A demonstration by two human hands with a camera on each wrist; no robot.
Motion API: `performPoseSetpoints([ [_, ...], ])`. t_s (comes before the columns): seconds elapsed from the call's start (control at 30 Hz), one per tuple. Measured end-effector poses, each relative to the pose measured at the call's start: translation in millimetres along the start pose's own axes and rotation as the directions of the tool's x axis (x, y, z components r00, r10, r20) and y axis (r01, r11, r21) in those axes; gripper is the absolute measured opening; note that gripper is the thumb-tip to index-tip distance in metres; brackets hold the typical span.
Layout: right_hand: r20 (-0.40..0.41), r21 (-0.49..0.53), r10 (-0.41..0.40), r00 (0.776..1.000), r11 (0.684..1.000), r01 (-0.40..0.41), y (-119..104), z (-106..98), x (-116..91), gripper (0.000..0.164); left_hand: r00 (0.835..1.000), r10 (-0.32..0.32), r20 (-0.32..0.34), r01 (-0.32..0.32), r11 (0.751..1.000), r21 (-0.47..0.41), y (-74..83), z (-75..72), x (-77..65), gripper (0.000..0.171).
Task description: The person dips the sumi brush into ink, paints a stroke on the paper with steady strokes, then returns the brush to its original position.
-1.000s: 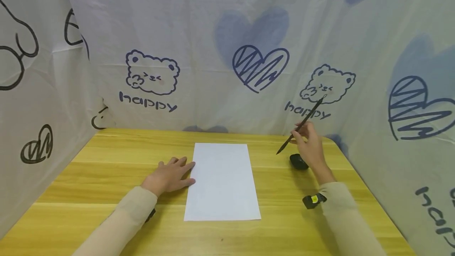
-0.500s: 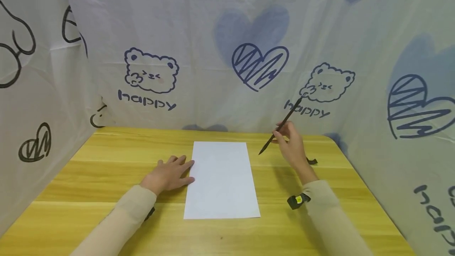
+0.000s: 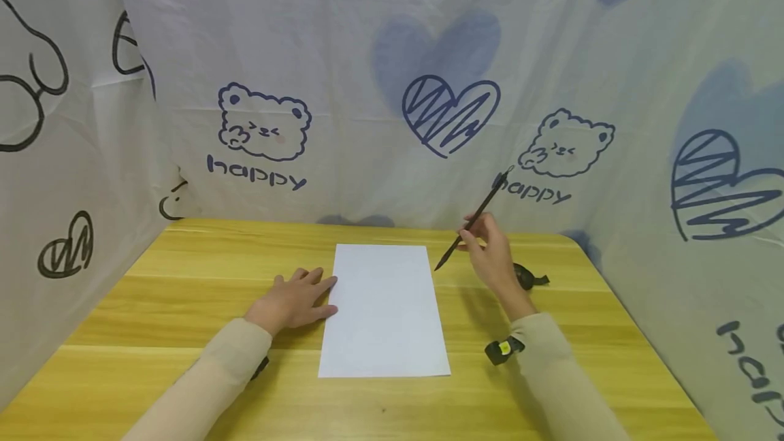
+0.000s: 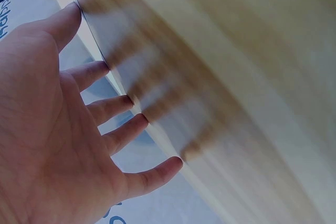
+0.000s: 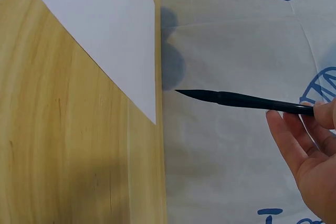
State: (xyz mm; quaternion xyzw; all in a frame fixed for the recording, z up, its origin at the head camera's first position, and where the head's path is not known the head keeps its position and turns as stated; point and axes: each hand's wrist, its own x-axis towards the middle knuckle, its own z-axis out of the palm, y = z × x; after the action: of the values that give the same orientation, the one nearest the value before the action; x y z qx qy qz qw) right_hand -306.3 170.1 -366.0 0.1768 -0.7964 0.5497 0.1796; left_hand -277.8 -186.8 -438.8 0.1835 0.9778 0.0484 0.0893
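L hand [image 3: 291, 302], fingers spread, touches white rect. paper sheet [image 3: 384, 312]; R hand [image 3: 492, 257] pinches slim blk brush [image 5: 244, 100] (tip down).

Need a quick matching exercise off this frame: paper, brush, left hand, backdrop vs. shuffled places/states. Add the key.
Column one
1. paper
2. brush
3. left hand
4. cloth backdrop

Column two
A. printed with the word "happy"
B. fingers spread, at the left edge of the sheet in the head view
C. held in the right hand, dark, tip pointing down in the head view
D. white and blank, flat on the table

Pairs: 1-D, 2-C, 3-B, 4-A
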Motion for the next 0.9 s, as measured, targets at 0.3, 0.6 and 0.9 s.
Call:
performPoseSetpoints([
  [0.3, 0.010, 0.008, 0.014, 1.000, 1.000, -0.014, -2, 7, 1, 0.023, 1.000, -0.001, 0.000, 0.001, 1.000, 0.001, 0.6, -0.4, 0.1, 0.072],
  [0.6, 0.032, 0.020, 0.022, 0.999, 1.000, -0.023, -7, 18, 2, 0.023, 1.000, -0.003, -0.002, 0.003, 1.000, 0.002, -0.2, 1.1, 1.2, 0.073],
  [0.9, 0.050, 0.064, -0.026, 0.998, 0.998, 0.022, 18, 32, 11, 0.025, 1.000, -0.001, -0.004, 0.001, 1.000, 0.000, 0.7, -0.6, -0.2, 0.072],
])
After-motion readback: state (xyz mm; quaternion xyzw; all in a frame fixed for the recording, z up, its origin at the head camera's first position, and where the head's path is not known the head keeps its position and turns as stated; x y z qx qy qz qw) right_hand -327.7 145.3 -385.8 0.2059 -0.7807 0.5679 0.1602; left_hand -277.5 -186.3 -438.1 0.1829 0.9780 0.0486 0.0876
